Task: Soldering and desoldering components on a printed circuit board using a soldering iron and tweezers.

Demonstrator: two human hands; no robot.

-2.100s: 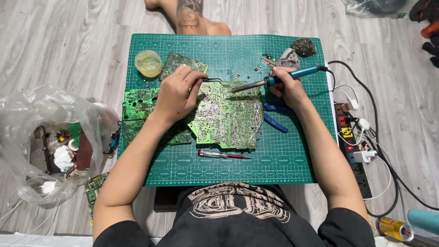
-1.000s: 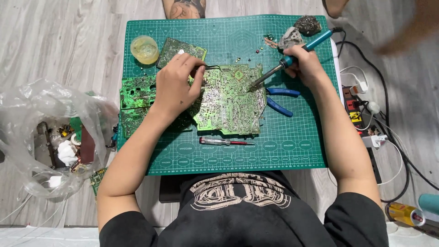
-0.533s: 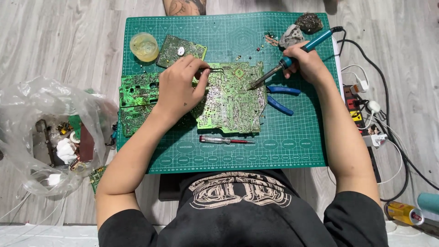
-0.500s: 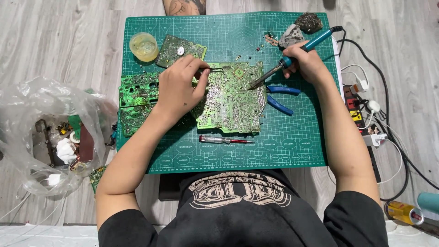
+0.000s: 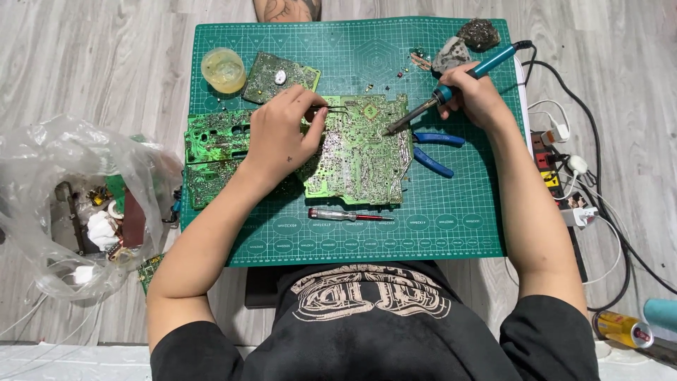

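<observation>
A large green circuit board [image 5: 363, 159] lies solder side up in the middle of a green cutting mat [image 5: 451, 212]. My left hand [image 5: 282, 137] rests on the board's left part and pinches thin tweezers [image 5: 342, 109], their tips over the board's upper edge. My right hand [image 5: 476, 95] grips a blue-handled soldering iron [image 5: 451, 88]; its tip touches the board's upper right area. Two more green boards [image 5: 215, 152] lie under and left of my left wrist.
A smaller board [image 5: 278, 74] and a round yellowish tin [image 5: 223, 69] sit at the mat's top left. Blue-handled pliers [image 5: 434, 152] lie right of the board, a red screwdriver [image 5: 349, 215] below it. A clear plastic bag of parts [image 5: 77, 204] is left; a power strip with cables [image 5: 564, 176] right.
The view shifted so the mat sits a little lower in frame. The iron tip and tweezers stay on the board's upper edge; both hands have barely moved over the last half second.
</observation>
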